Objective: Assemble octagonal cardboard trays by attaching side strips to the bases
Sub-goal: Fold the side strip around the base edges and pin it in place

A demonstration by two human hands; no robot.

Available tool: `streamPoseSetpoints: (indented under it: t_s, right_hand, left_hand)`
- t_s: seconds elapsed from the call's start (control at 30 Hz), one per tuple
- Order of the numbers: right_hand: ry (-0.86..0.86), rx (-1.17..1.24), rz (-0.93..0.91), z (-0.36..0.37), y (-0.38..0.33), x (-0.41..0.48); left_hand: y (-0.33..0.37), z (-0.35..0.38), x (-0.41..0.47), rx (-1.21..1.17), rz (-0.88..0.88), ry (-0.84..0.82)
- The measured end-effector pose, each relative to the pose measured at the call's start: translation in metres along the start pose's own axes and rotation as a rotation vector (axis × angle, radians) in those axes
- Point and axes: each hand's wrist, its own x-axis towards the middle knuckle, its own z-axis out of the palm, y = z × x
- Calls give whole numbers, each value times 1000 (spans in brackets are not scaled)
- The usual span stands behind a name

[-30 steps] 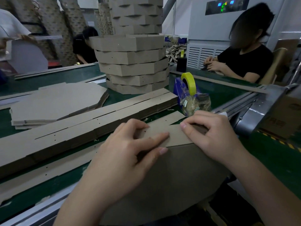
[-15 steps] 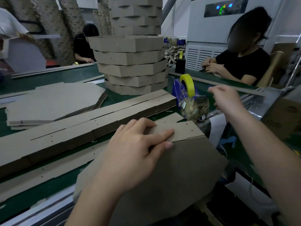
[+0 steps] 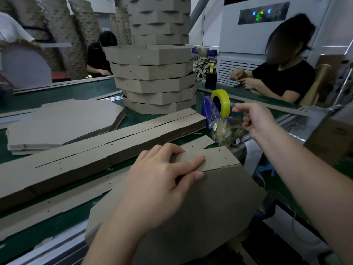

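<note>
While your left grip (image 3: 162,178) presses the strip (image 3: 215,159) flat-fingered onto the base (image 3: 219,197) | right grip (image 3: 252,119) pinches tape (image 3: 225,100) at the dispenser (image 3: 207,109).

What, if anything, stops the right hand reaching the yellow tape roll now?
Probably nothing, so likely yes: the right hand hovers just beside the yellow tape roll on its blue dispenser, with only open air between them.
</note>
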Motion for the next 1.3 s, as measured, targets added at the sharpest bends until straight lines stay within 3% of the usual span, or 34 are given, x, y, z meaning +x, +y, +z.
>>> streamPoseSetpoints:
  t_s: [0.2, 0.4, 0.57, 0.7, 0.87, 1.0, 1.07, 1.2, 1.3]
  right_hand:
    - [-31, 340, -164, -7, 23, -15]
    - [8, 319, -246, -6, 33, -23]
    - [115, -275, -227, -15, 49, -30]
    - [158, -480, -288, -22, 45, -35]
    - [233, -900, -361, -34, 36, -48]
    - [191, -569, -731, -28, 15, -110]
    - [85, -389, -791, -21, 11, -154]
    - [-128, 23, -466, -4, 22, -221]
    - [-94, 148, -257, 7, 38, -229]
  left_hand:
    - [-2, 3, 2, 12, 20, 26]
    - [-1, 6, 4, 14, 26, 44]
    - [-3, 7, 5, 18, 22, 67]
    - [-4, 7, 6, 19, 22, 73]
    - [-3, 6, 5, 15, 17, 60]
    - [-1, 6, 7, 28, 18, 85]
    - [1, 7, 8, 14, 18, 72]
    - [4, 6, 9, 31, 18, 57]
    - [6, 6, 8, 34, 22, 44]
